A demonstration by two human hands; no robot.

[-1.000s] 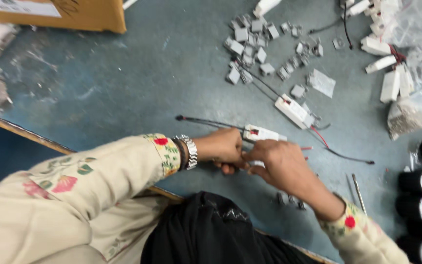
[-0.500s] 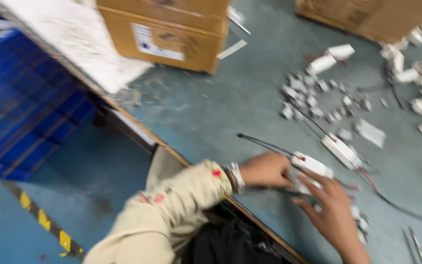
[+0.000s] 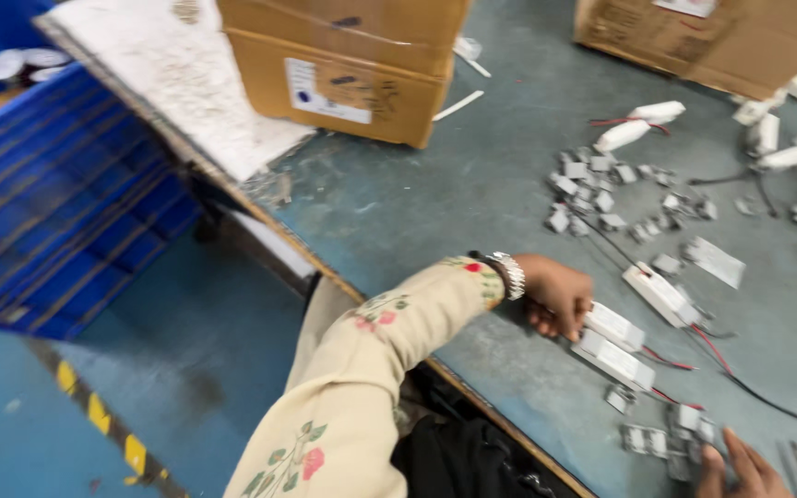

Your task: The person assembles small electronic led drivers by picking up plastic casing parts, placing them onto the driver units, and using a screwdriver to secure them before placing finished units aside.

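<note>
My left hand (image 3: 557,295), in a cream floral sleeve with a beaded bracelet, rests on the blue-green table (image 3: 435,203). Its fingers touch the end of two white oblong electrical modules (image 3: 612,343) with red and black wires. My right hand (image 3: 742,468) shows only partly at the bottom edge, fingertips on a cluster of small grey plastic clips (image 3: 671,433). A third white module (image 3: 661,293) with wires lies just beyond.
A heap of small grey clips (image 3: 606,194) lies further back, with white capsule-shaped parts (image 3: 638,124) and more white pieces at the right edge. Cardboard boxes (image 3: 343,65) stand at the back. A blue crate (image 3: 57,203) sits left, off the table, above a blue floor.
The view has swung left, bringing the crate and floor into sight. My right hand left the white module and dropped to the grey clips near the table edge. My left hand stays at the modules.
</note>
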